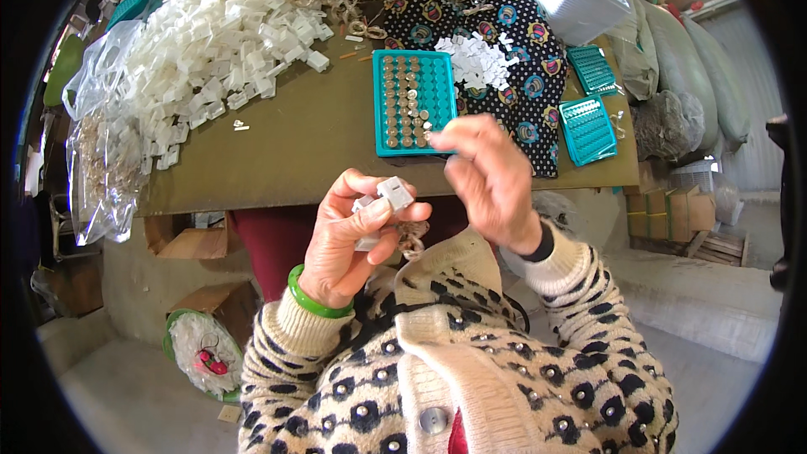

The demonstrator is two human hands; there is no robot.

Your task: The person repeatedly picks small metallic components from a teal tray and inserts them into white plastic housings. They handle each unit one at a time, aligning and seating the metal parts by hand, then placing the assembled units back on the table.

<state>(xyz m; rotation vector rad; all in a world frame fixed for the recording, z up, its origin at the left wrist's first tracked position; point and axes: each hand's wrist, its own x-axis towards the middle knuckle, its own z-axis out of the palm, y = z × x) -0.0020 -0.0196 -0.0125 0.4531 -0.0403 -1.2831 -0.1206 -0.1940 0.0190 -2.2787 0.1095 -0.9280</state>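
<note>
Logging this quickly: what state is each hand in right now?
Left hand: closed, holding white plastic pieces.
Right hand: fingers bent at the teal tray's near corner; whether they grip anything cannot be told.

One left hand (pixel 345 235), one right hand (pixel 494 178), one green bangle (pixel 313 304); on the tabletop (pixel 294 147) one larger teal tray (pixel 378 113), two smaller teal trays (pixel 592 139), one dotted cloth (pixel 540 109), white plastic pieces (pixel 223 46) beyond counting
</note>
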